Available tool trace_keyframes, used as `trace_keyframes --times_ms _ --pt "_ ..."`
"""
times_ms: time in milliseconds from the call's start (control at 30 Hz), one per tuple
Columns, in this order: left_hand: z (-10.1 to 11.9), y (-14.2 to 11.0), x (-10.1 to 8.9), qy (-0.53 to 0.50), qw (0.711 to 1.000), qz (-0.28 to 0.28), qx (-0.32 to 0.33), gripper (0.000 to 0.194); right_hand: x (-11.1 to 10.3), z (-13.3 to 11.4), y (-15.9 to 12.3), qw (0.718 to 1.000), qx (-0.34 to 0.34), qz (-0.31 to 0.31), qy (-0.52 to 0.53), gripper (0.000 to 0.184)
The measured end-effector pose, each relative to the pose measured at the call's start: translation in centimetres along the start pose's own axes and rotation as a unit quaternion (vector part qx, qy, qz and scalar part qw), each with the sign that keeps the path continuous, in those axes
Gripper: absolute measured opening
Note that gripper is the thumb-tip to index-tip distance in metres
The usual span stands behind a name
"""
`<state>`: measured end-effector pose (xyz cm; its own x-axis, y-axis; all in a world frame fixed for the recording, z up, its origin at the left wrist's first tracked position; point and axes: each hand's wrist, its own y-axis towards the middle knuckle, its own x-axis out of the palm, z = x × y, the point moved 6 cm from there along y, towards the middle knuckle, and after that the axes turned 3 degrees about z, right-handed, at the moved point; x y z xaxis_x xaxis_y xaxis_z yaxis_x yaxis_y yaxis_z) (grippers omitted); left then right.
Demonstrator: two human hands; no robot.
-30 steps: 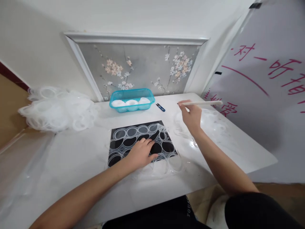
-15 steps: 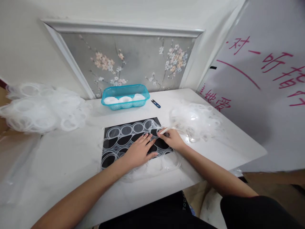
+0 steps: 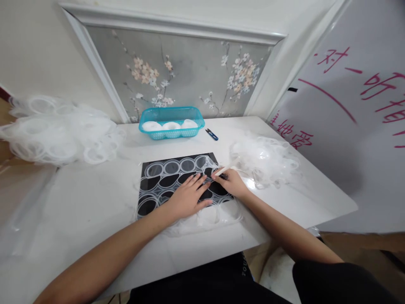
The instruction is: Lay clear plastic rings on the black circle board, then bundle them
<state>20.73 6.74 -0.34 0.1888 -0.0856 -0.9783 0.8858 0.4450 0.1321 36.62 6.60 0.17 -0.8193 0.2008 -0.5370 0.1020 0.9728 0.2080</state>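
While pinched in the right hand [image 3: 233, 183], white pen [image 3: 221, 171] aslant, tip toward lower left; left hand [image 3: 186, 198] spread.

Left hand [image 3: 186, 198] flat, fingers spread, on the clear sheet [image 3: 172, 166] with white rings, black board [image 3: 148, 184] under it. Right hand [image 3: 233, 182] at the sheet's right side, pen [image 3: 221, 171] pinched in fingers, tilted. Tabletop [image 3: 95, 198] also carries blue basket [image 3: 172, 134] with three white rolls [image 3: 171, 126], snips [image 3: 211, 134] just beside it, ring piles [image 3: 60, 131] [image 3: 265, 158] left and right.
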Motion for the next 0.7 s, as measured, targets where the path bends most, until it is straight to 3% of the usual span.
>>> trace_keyframes --times_ms 133,233,367,467,533,633,700 --pt "0.1 0.0 -0.1 -0.006 1.000 0.012 0.002 0.067 -0.2 -0.8 -0.1 0.999 -0.030 0.005 -0.030 0.013" --pt "0.3 0.0 -0.1 0.000 1.000 0.018 0.005 0.066 0.2 -1.8 -0.7 0.990 -0.103 0.008 -0.092 0.016" --pt "0.5 -0.1 -0.2 -0.012 0.999 0.032 0.004 0.063 2.3 -2.7 -1.4 0.948 -0.202 -0.050 -0.241 0.026" --pt "0.5 -0.2 -0.2 -0.023 0.999 0.033 0.002 0.062 2.3 -2.8 0.0 0.928 -0.202 -0.069 -0.305 0.027" --pt "0.4 -0.3 -0.3 -0.026 0.999 0.028 -0.002 0.062 -0.5 -3.1 1.9 0.937 -0.165 -0.003 -0.308 0.028" --pt "0.3 -0.4 -0.3 -0.035 0.999 0.020 -0.005 0.061 -8.1 -4.1 4.1 0.936 -0.082 0.221 -0.260 0.022" --pt "0.3 -0.5 -0.2 -0.043 0.999 0.020 0.006 0.059 -12.3 -5.0 4.4 0.925 -0.069 0.311 -0.208 0.018"
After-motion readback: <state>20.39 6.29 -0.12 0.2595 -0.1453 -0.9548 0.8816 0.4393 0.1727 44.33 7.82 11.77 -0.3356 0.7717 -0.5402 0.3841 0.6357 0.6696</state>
